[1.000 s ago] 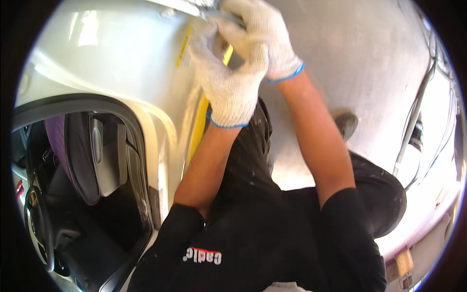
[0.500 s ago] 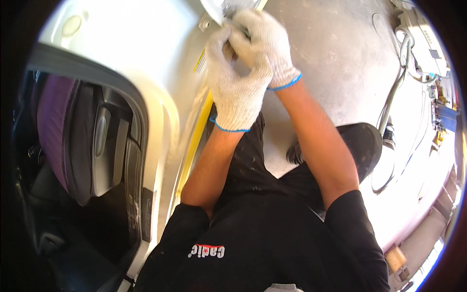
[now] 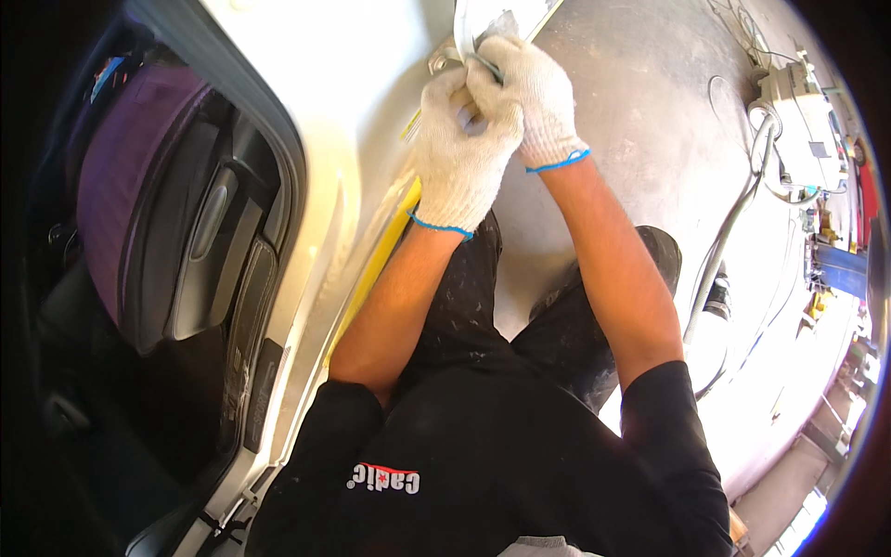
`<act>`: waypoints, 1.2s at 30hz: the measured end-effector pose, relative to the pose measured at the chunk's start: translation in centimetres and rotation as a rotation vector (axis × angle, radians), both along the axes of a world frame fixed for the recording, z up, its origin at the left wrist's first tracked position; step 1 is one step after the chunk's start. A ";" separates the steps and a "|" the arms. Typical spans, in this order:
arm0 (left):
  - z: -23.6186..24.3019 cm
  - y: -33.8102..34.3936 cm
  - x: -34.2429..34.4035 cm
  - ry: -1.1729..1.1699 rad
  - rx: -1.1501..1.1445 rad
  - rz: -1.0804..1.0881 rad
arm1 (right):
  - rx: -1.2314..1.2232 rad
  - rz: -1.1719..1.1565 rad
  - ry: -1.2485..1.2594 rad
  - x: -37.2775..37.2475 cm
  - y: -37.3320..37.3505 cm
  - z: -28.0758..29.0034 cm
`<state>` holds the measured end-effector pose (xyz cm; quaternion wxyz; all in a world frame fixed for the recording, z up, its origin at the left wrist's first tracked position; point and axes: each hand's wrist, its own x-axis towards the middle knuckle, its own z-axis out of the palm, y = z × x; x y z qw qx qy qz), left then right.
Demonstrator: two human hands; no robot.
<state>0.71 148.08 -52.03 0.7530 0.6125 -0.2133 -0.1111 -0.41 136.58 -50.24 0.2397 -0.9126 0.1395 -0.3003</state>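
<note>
Both my hands wear off-white knit gloves with blue cuff edges, and they meet at the edge of a pale car body [image 3: 325, 84]. My right hand [image 3: 531, 88] is closed around a thin dark grey piece [image 3: 486, 67]; only a short length of it shows, and its kind is unclear. Fingers curled into a ring, my left hand [image 3: 467, 139] presses against the right one; whatever its fingertips grip is hidden. Just beyond the fingers is a curved white edge [image 3: 461, 28] of the body, with a small metal tab [image 3: 441, 61] beside it.
A yellow strip [image 3: 376, 251] runs along the sill. At left, the open doorway shows a car seat with a purple cover [image 3: 139, 186]. Grey concrete floor [image 3: 640, 102] lies to the right, with a hose [image 3: 742, 204] and a pale machine [image 3: 800, 121] farther over.
The view has shifted, so the car's doorway and my hands sit differently in it. My hands stay together at the body edge, and more of the grey piece shows.
</note>
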 end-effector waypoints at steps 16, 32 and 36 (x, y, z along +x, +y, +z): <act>1.6 0.4 -0.1 0.097 0.046 -0.053 | 0.169 0.016 0.007 -0.4 1.0 1.5; 2.7 0.8 0.1 0.030 0.110 -0.051 | 0.188 -0.054 0.015 -0.2 0.9 0.5; 5.3 0.7 0.4 0.001 0.069 0.015 | 0.122 -0.004 0.043 0.5 0.8 3.6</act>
